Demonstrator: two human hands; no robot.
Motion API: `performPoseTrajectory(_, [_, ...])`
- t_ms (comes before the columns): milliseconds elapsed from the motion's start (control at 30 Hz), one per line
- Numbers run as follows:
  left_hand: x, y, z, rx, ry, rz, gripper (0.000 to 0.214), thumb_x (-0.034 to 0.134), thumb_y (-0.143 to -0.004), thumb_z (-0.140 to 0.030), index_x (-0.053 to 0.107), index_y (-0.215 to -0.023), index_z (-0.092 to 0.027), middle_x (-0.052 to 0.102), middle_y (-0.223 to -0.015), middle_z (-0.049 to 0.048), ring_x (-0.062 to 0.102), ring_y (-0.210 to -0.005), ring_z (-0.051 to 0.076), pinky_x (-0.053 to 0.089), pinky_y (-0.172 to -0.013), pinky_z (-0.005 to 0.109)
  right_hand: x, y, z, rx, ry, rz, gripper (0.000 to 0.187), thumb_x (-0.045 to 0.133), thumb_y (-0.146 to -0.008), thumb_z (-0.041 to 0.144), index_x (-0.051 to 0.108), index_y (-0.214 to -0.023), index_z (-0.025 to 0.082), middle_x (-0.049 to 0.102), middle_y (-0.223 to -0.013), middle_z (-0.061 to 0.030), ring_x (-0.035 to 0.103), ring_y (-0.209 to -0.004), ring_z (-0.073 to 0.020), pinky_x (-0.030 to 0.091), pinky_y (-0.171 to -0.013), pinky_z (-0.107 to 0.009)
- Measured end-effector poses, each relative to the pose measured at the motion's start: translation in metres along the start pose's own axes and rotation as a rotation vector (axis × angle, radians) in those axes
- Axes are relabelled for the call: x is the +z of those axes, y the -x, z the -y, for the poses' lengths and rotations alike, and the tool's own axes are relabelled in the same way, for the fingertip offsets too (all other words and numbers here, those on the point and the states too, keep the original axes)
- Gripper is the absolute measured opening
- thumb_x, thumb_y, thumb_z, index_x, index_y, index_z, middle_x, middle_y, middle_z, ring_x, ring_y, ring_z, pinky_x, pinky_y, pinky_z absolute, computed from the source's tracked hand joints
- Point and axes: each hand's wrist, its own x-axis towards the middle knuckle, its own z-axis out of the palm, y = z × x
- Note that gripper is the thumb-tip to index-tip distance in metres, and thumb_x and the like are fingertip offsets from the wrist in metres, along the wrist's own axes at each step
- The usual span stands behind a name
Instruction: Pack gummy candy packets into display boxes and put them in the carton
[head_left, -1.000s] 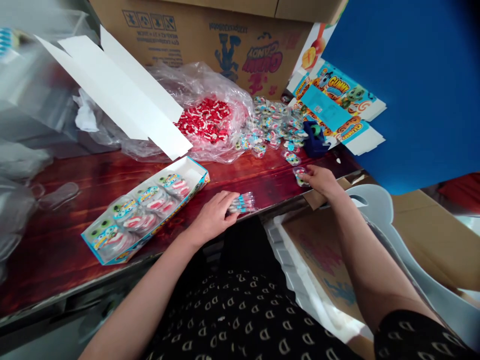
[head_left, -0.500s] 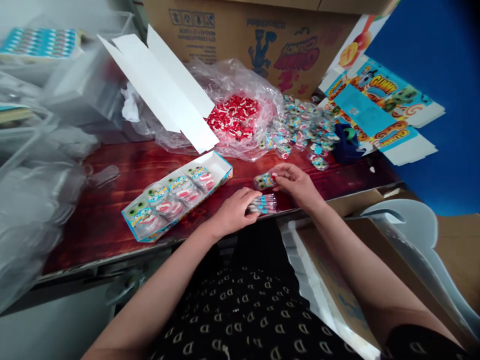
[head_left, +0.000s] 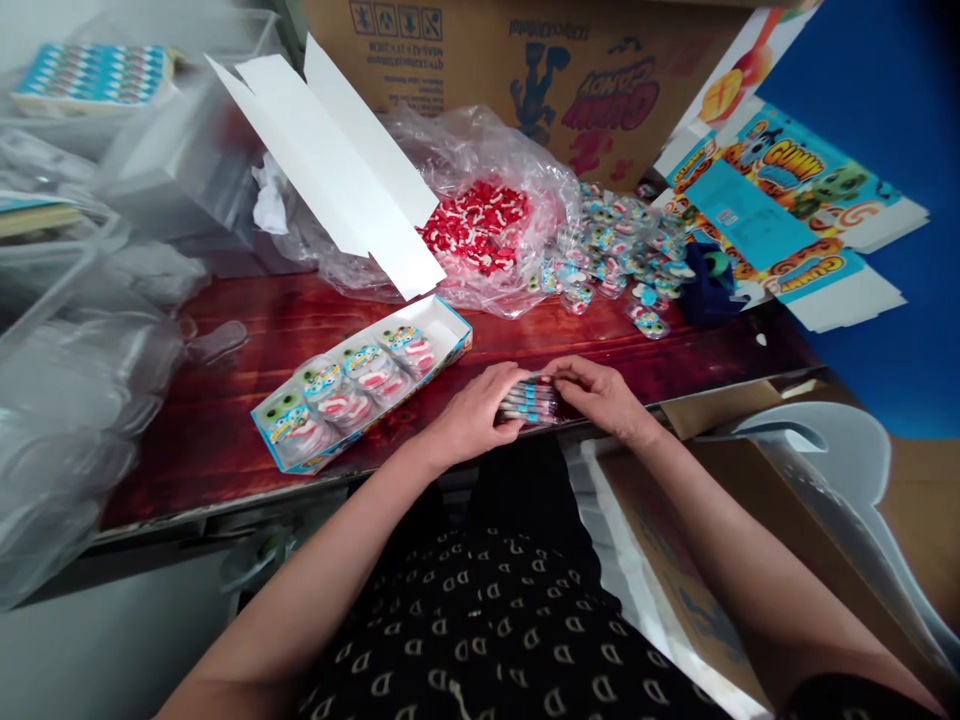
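My left hand is wrapped round one end of a stack of candy packs at the table's front edge. At the other end, my right hand pinches a pack at the top of the stack; its fingertips partly hide it. To the left lies an open candy box, blue outside and white inside. Rows of clear candy packs with green eyes and red-and-white gummies fill most of it, and its far right end shows bare cardboard.
Behind are a plastic bag of red gummies, a pile of candy packs and a dark blue holder. A white folded carton leans over the bag. Clear plastic bins stand left; a printed carton is right.
My right hand has moved left and down, bringing its single pack onto the top of the stack. My left hand stays round the stack. The camera view has shifted slightly.
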Motion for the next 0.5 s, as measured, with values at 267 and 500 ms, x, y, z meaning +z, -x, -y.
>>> performPoseTrajectory(267, [-0.004,-0.007,0.000,-0.012,-0.013,0.019,0.056,0.068,-0.076,-0.020,0.048,-0.128,-0.017,0.056,-0.124,0.0120,0.057,-0.116,0.027,0.048,-0.104,0.043,-0.016,-0.003,0.025,-0.184,0.429,0.274,0.049,0.051,-0.078,0.019,0.065,-0.125,0.021,0.071,-0.119,-0.0055,0.066,-0.109,-0.0243,0.051,-0.097,-0.038])
performPoseTrajectory(500, [0.000,-0.008,0.002,-0.018,0.027,0.002,0.058,0.070,-0.078,-0.026,0.046,-0.130,-0.018,0.056,-0.126,0.0128,0.057,-0.116,0.028,0.048,-0.102,0.044,-0.001,-0.003,0.048,-0.362,0.768,0.258,0.046,0.071,-0.081,0.034,0.063,-0.123,0.017,0.070,-0.115,-0.0155,0.064,-0.109,-0.0330,0.050,-0.095,-0.050])
